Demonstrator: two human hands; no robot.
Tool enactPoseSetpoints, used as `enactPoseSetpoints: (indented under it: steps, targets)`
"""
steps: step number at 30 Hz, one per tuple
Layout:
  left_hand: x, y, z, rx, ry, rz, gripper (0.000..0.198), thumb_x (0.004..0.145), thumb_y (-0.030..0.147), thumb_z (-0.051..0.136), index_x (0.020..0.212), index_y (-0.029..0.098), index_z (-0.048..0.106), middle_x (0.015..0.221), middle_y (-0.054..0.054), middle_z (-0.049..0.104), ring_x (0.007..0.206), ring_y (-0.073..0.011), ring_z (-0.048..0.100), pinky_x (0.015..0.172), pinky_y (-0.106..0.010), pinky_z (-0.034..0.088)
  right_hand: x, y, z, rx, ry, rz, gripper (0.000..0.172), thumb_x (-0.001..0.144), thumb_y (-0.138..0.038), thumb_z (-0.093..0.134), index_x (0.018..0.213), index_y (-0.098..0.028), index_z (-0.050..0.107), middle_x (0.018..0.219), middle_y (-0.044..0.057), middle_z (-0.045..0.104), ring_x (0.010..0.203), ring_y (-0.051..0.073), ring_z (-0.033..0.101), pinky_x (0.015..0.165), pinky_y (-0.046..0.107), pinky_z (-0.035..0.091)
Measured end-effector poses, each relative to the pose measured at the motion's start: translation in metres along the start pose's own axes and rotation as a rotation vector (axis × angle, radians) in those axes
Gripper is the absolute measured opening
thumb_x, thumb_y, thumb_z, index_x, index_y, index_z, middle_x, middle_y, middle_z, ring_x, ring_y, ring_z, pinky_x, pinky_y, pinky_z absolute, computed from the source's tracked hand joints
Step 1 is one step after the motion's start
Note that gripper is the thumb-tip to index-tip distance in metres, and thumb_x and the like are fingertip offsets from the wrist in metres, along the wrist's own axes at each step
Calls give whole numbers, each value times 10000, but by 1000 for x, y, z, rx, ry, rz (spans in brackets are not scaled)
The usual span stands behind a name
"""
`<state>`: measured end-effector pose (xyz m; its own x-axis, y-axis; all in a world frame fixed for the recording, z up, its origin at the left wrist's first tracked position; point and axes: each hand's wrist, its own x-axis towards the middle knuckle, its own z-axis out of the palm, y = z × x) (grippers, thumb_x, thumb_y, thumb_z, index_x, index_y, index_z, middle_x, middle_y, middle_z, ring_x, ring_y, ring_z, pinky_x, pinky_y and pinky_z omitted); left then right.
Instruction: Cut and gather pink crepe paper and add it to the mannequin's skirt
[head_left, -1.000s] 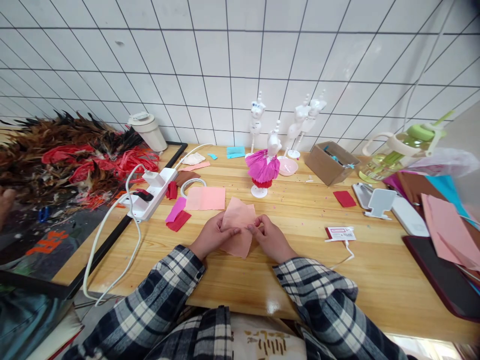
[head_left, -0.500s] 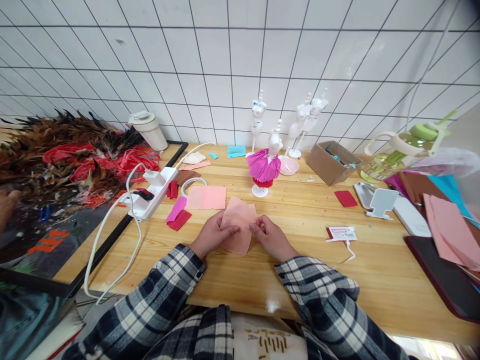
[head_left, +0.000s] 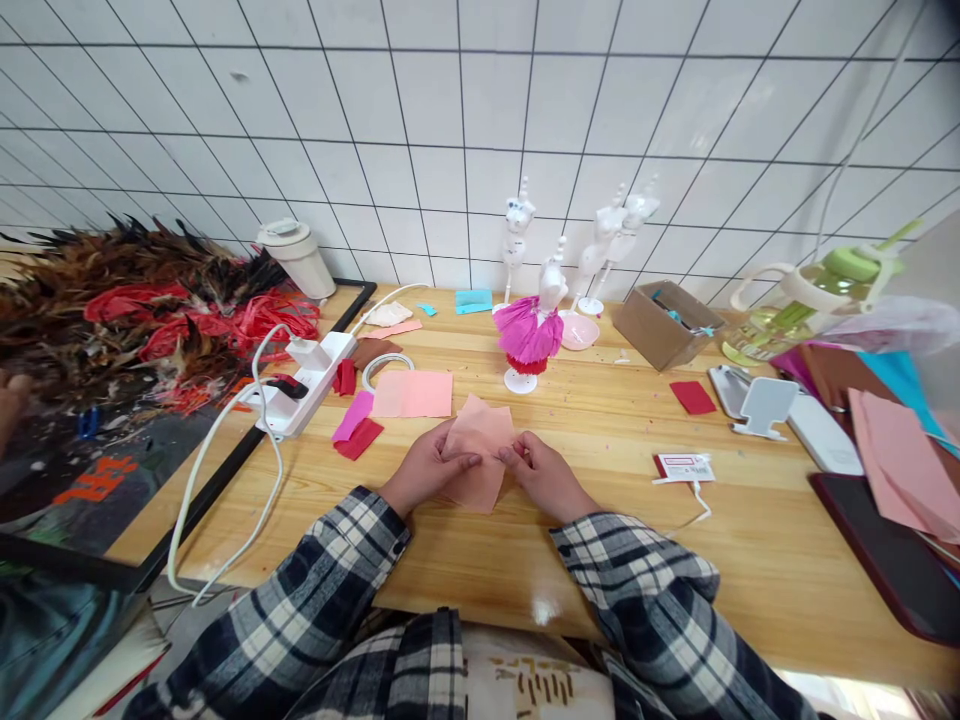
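A thin sheet of peach crepe paper [head_left: 484, 425] is held between both hands above the wooden table. My left hand [head_left: 429, 462] pinches its left side, thumb lying across the front. At the right edge, the thumb and fingertips of my right hand [head_left: 541, 472] press together on the paper. Beyond the hands stands a small white mannequin [head_left: 553, 285] wearing a magenta ruffled skirt [head_left: 529, 330] with a red layer below it. Left of my hands lie a pale pink paper strip [head_left: 412, 394], a magenta piece [head_left: 352, 416] and a red piece [head_left: 360, 439].
More small mannequins [head_left: 517, 225] stand by the tiled wall, near a pink bowl [head_left: 580, 330] and a cardboard box [head_left: 664, 325]. A power strip [head_left: 307, 385] with looping cables sits left. A bottle [head_left: 810, 300] and paper sheets [head_left: 900, 455] are right. Another person's hand [head_left: 11, 400] is near feathers.
Both hands stay in nearly the same place, still holding the peach paper. The paper's upper part has shifted slightly. The other person's hand at far left has moved a little.
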<state>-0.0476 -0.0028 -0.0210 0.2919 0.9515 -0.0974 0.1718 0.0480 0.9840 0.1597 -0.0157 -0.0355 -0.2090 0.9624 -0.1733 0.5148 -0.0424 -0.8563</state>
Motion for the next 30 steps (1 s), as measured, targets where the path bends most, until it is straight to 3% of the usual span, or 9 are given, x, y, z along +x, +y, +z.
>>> enactPoseSetpoints:
  steps: [7, 30]
  targets:
    - [0, 0, 0, -17, 59, -8, 603, 694, 461, 751, 1157, 116, 574, 1082, -119, 707, 974, -271, 659, 810, -359, 537, -1, -3, -4, 35, -25, 40, 351, 884, -570, 440, 772, -238, 419, 554, -59, 480, 524, 136, 450, 515, 247, 279]
    - [1, -1, -1, -70, 25, -11, 597, 695, 433, 760, 1174, 132, 571, 1137, -120, 693, 1012, -277, 650, 843, -373, 527, -1, 0, -6, -6, -34, 25, 373, 888, -576, 439, 743, -233, 425, 574, -51, 492, 550, 134, 454, 532, 248, 292]
